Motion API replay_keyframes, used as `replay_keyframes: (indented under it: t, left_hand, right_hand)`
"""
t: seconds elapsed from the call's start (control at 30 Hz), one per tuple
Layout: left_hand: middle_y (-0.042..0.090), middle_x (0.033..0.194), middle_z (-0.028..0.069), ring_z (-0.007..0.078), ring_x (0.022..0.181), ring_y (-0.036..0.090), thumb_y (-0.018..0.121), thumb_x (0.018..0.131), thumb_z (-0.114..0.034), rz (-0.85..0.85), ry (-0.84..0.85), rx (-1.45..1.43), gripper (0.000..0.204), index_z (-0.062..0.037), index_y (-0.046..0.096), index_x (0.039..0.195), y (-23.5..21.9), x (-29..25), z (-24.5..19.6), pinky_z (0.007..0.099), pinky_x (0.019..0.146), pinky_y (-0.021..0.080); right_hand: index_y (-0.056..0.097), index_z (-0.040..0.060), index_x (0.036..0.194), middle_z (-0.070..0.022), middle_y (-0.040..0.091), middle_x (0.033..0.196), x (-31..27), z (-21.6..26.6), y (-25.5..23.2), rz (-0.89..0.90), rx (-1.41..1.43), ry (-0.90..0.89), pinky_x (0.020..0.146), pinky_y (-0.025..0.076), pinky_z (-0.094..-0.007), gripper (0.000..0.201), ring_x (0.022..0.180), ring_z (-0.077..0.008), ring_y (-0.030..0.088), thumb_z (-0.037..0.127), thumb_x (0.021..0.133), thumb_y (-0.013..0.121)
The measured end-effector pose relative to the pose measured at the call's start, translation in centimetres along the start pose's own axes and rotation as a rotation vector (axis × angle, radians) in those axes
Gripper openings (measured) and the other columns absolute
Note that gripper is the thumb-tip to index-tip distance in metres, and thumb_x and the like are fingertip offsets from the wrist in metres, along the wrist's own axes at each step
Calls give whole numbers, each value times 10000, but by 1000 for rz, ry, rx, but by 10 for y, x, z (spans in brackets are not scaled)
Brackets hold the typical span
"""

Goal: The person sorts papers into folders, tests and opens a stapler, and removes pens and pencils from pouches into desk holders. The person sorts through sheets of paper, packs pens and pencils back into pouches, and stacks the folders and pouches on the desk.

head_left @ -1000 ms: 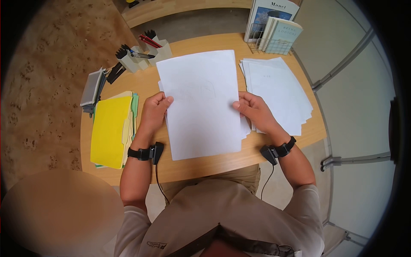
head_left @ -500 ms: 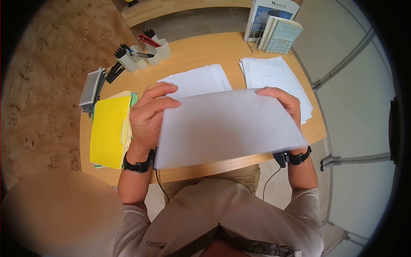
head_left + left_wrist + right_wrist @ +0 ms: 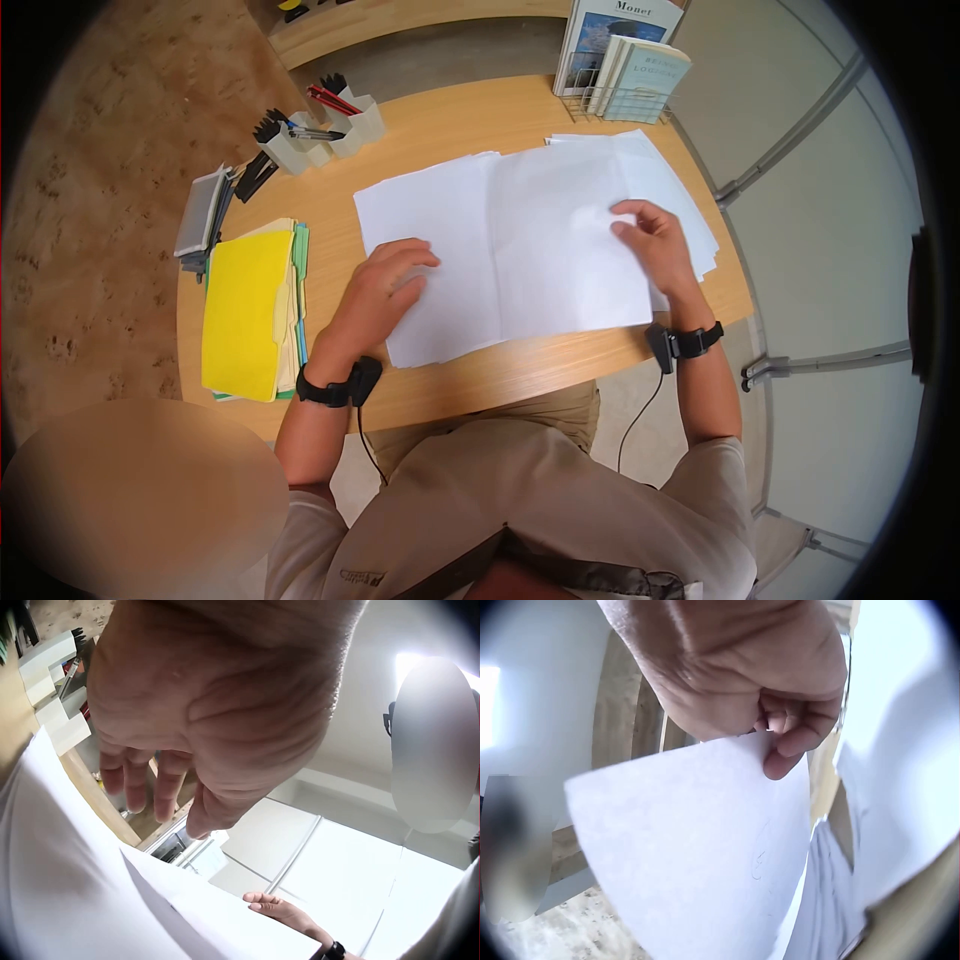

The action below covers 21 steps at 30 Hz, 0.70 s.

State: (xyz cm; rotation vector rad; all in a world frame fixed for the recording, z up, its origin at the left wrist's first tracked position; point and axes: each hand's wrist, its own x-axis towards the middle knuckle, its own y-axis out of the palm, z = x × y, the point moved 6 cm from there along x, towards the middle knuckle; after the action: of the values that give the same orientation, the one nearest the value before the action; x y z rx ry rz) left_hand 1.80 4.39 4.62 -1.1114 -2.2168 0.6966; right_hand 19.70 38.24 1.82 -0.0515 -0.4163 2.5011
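Note:
My right hand pinches the right edge of a white sheet of paper between thumb and fingers. Faint pencil-like marks show on that sheet in the right wrist view. It spans from over the left paper stack toward the right paper stack, covering part of each. Over the left stack's near-left side is my left hand, its fingers relaxed and slightly bent, with nothing in them. The left wrist view shows the same loose fingers above the white paper.
Yellow and other coloured folders lie at the desk's left, below a grey stack. Pen holders with pens stand at the back left. Books stand in a wire rack at the back right. A panel borders the right side.
Both hands held the paper upright in front, then tipped it flat. Now the left hand has let go, and the right hand has drawn a sheet rightward over the right stack.

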Motion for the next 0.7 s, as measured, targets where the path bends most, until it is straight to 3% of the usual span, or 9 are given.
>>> replay_keyframes:
  t: [0.07, 0.13, 0.3, 0.37, 0.47, 0.7]
  left_hand:
    - [689, 1236, 121, 284, 1150, 650, 665, 890, -22, -9, -86, -22, 199, -16, 692, 1087, -7, -2, 14, 356, 1013, 491]
    - [694, 1218, 116, 277, 1136, 652, 669, 893, -35, 19, -135, -38, 192, -16, 691, 1083, -10, -1, 18, 350, 997, 493]
    - [702, 1143, 109, 263, 1063, 660, 686, 901, -63, 56, -166, -1, 178, -12, 687, 1072, -9, -1, 27, 338, 934, 506]
    - [699, 1073, 151, 351, 1004, 649, 704, 889, -104, 26, -183, 77, 180, -8, 685, 1040, -10, 1, 33, 399, 881, 516]
    - [696, 1061, 158, 349, 988, 647, 713, 884, -118, 45, -243, 77, 194, -8, 686, 1042, -11, 0, 40, 401, 864, 515]
    - [701, 1077, 157, 345, 985, 652, 723, 875, -129, 57, -190, 107, 245, -13, 679, 1087, -6, 9, 30, 395, 866, 523]
  right_hand:
    - [738, 50, 1076, 82, 568, 804, 5, -7, -28, -50, 34, 33, 632, 395, -191, 171, 707, -21, 470, 20, 909, 720]
    - [716, 25, 1104, 43, 638, 890, 6, -21, -49, -55, 73, 80, 715, 462, -201, 195, 796, -39, 555, -3, 912, 699]
    - [704, 2, 1112, 26, 643, 924, 10, -53, -76, -54, 18, 142, 750, 473, -215, 196, 829, -57, 567, -20, 920, 674]
    - [698, -3, 1119, 23, 641, 924, 11, -63, -84, -67, -92, 152, 749, 473, -220, 201, 821, -62, 561, -26, 923, 663]
    - [693, -11, 1134, 13, 639, 916, 13, -76, -92, -95, -169, 153, 754, 472, -227, 214, 815, -71, 558, -31, 925, 653]
    - [697, -5, 1165, -8, 648, 932, 13, -84, -96, -194, -65, 168, 723, 484, -225, 243, 792, -84, 570, -28, 927, 655]
